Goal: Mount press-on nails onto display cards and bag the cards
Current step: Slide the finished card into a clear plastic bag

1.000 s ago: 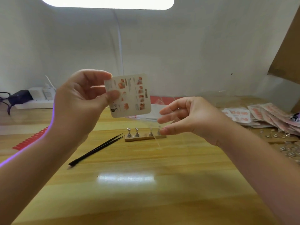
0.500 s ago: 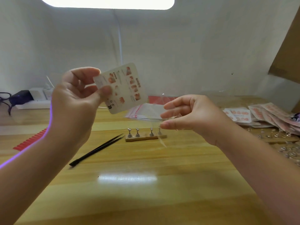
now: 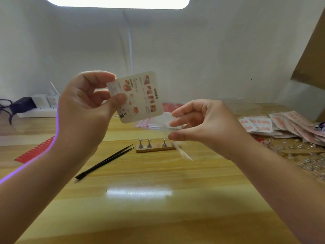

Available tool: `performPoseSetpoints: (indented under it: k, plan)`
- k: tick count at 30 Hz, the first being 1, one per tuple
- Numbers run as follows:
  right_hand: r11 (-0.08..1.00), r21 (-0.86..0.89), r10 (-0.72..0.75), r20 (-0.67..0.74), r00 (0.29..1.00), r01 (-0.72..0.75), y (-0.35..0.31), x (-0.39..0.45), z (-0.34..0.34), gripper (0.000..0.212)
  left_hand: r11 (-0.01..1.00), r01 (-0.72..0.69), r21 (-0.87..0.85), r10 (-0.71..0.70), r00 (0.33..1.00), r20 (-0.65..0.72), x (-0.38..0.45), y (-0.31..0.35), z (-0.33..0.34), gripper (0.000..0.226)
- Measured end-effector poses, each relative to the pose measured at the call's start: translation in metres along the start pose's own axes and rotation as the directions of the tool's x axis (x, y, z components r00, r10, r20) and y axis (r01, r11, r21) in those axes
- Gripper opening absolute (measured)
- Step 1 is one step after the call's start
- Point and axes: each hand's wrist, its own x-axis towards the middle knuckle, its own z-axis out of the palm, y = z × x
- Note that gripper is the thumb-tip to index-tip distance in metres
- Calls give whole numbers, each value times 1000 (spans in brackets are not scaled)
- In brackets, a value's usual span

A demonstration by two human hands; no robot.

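White card (image 3: 139, 97) printed with orange-pink pictures (black marks at 1 corner); black tweezers (image 3: 105, 162); honey-yellow table (image 3: 140, 217).

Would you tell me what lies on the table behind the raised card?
Below the card held by the left hand, a stack of red-edged clear bags peeks out. The card covers part of that stack, so what else lies there is hidden.

The display card (image 3: 136, 97) carries printed text and small symbols, all too blurred to read.
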Motion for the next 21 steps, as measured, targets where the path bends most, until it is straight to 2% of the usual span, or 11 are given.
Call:
performPoseSetpoints:
  k: [8,17,21]
  plan:
    - [1000,3,-28,16,999,28,-1,0,3,41,998,55,11,-56,988,143,-6,-3,1,27]
    - [970,241,8,58,998,-22,1,3,-1,29,996,75,57,-88,956,281,1,3,-3,37]
    - [958,286,9,100,995,-37,1,3,1,36,988,57,142,-100,941,323,-2,6,-1,35]
